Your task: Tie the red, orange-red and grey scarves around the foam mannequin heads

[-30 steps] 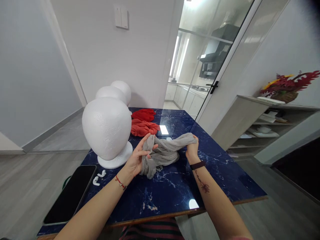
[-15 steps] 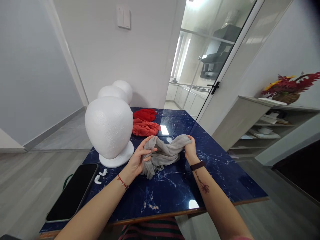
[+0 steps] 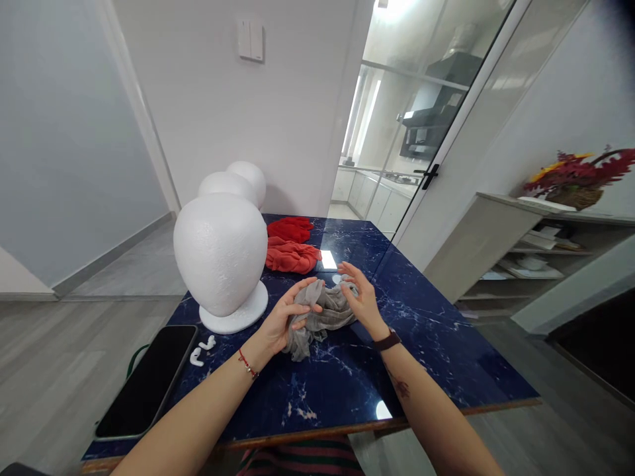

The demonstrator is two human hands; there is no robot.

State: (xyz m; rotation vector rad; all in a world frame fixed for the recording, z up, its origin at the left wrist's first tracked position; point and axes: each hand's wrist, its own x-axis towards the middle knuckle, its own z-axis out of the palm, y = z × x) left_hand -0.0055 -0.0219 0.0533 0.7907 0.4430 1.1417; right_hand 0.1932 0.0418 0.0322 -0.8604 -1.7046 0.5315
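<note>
Best to gather the grey cloth [image 3: 322, 316] evenly, left hand [image 3: 284, 322] gripping at nine o'clock (right hand [image 3: 361, 301] open-fingered, three o'clock).

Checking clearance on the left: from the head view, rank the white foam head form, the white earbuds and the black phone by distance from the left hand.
1. White foam head form, just left of the left hand.
2. White earbuds, lower left.
3. Black phone, at the table's left edge.

White walls [image 3: 278, 125] — glass door [image 3: 411, 119] (kitchen behind), grey floor [image 3: 44, 370].

bright, sharp daylight from the glass door [image 3: 436, 132], glare on the table [image 3: 446, 344], edges bowed.
</note>
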